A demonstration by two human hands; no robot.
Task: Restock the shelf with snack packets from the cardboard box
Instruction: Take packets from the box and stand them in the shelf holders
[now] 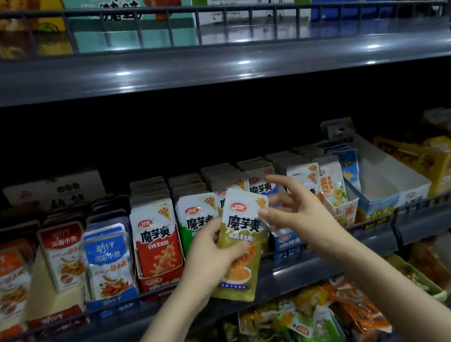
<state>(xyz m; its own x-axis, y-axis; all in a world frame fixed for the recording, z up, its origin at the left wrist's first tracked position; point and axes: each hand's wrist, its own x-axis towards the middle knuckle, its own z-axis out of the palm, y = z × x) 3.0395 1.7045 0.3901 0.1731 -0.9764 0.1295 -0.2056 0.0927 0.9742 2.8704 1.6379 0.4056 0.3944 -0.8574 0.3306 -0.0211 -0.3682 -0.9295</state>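
Note:
My left hand (213, 255) grips a gold-and-white snack packet (240, 237) by its left edge, tilted, in front of the middle shelf (295, 267). My right hand (291, 207) pinches the packet's top right corner with thumb and forefinger while its other fingers spread apart. Behind the packet stand rows of the same brand: a red packet row (156, 237) and a green packet row (194, 221). The cardboard box is out of view.
Blue and orange fish-snack packets (109, 263) fill trays at the left. An open white tray (385, 178) and a yellow display box (439, 160) sit at the right. Large boxes stand on the upper shelf (199, 64). Mixed packets (305, 325) crowd the lower shelf.

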